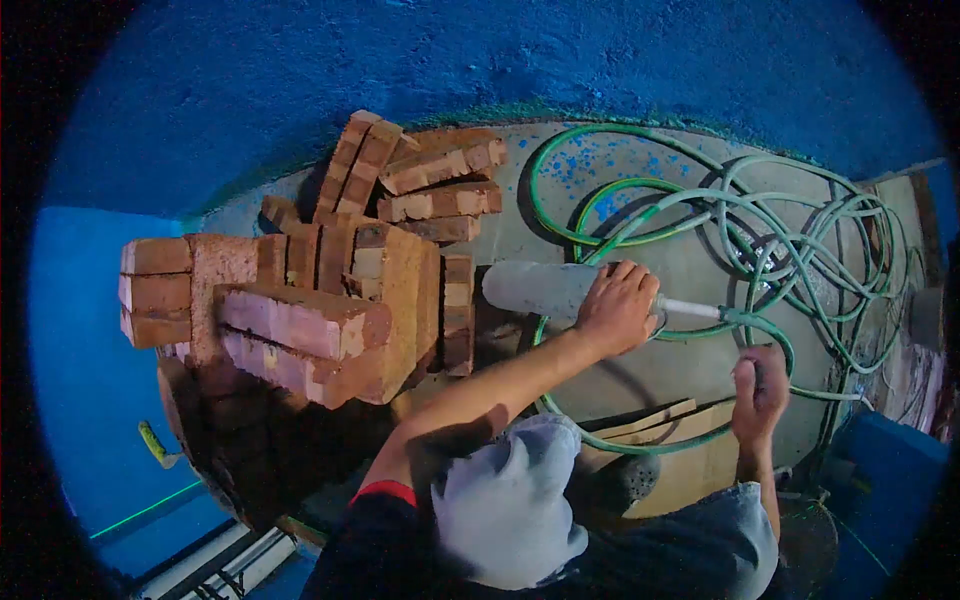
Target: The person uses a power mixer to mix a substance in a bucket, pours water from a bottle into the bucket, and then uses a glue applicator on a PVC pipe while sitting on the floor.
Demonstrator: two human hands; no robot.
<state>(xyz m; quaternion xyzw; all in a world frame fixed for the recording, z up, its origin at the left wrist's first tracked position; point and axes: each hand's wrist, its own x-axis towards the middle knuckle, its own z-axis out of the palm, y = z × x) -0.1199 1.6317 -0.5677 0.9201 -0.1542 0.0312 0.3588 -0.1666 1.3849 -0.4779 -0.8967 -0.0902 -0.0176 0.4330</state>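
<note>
My left hand [620, 308] is wrapped over the right end of a pale grey cylinder [530, 287], which lies sideways above the floor. From that end a thin white tube [690, 309] runs right and joins a green hose [745, 318]. My right hand [760, 388] is closed in a fist just below this joint, beside a bend of the hose. What its fingers hold, if anything, is hidden. Left of the cylinder, red-brown bricks [300, 320] are piled up, some lying across others and some leaning.
Loops of the green hose lie tangled on the concrete floor [640, 370] at the right. Flattened cardboard [700, 470] is near my right forearm. A blue wall [480, 60] stands behind. A yellow-handled tool [153, 442] is at the far left, with long pale bars [240, 565] below.
</note>
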